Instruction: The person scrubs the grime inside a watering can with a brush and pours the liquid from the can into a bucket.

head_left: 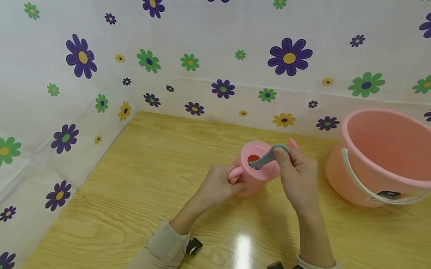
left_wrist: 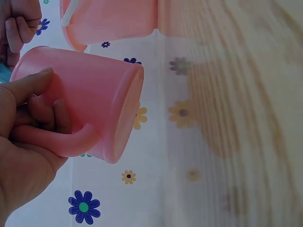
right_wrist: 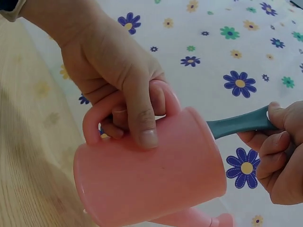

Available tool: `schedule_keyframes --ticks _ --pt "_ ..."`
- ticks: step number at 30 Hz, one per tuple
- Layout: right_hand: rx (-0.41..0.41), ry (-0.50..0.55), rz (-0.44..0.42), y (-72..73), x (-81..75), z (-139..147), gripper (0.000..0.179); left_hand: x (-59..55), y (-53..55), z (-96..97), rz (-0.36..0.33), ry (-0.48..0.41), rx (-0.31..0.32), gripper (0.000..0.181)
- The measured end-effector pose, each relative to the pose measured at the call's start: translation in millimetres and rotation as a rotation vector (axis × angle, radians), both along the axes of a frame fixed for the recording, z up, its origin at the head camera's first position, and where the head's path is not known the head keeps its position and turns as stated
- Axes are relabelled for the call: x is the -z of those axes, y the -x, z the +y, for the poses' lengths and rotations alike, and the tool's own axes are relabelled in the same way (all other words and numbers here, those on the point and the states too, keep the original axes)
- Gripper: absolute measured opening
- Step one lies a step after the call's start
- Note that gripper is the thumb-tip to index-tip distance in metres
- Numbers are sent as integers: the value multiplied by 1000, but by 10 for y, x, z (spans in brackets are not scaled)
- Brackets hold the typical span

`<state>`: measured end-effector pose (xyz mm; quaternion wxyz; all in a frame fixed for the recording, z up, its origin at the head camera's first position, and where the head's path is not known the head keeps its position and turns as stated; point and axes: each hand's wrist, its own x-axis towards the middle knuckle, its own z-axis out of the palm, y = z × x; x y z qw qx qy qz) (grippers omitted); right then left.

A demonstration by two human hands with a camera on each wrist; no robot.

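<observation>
My left hand grips the side handle of a pink toy watering can, its thumb lying along the can's wall. The can is tilted above the wooden table, its bottom showing in the left wrist view. A spout sticks out on the side away from the handle. In my right hand is the handle of a teal toy rake. Its short tines reach the can's top opening, where a red-orange patch shows in the head view. How deep the tines go cannot be told.
A large pink bucket with a white handle stands on the table at the right. A flowered white sheet hangs behind the table and along its left side. Black devices are strapped at both wrists.
</observation>
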<state>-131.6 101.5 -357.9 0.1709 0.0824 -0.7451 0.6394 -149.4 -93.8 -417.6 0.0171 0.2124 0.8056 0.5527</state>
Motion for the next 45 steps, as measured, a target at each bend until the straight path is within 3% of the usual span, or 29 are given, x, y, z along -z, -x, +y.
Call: schedule_keyframes --ticks 4,10,18,22,29,34,39,45 --pt "3 5 1 12 10 -5 26 -10 3 0 23 -5 -1 49" --pt "-88 -135 -97 37 68 -81 28 -27 -3 6 65 -1 -16 44" --pt "-88 -131 -113 23 68 -88 30 -45 -14 -5 34 -6 -19 38" --pt "-32 -47 -78 6 37 -62 28 -44 1 -15 18 0 -32 25" --pt "-5 53 -40 -10 9 -70 28 -35 36 -41 127 52 -89 39" --pt "18 85 24 13 55 -124 20 -67 17 -34 179 65 -89 37" --pt "-18 38 85 43 112 -253 16 -106 -11 -14 212 44 -75 31" --pt "-41 -3 67 41 122 -288 14 -124 -31 -11 180 37 -77 26"
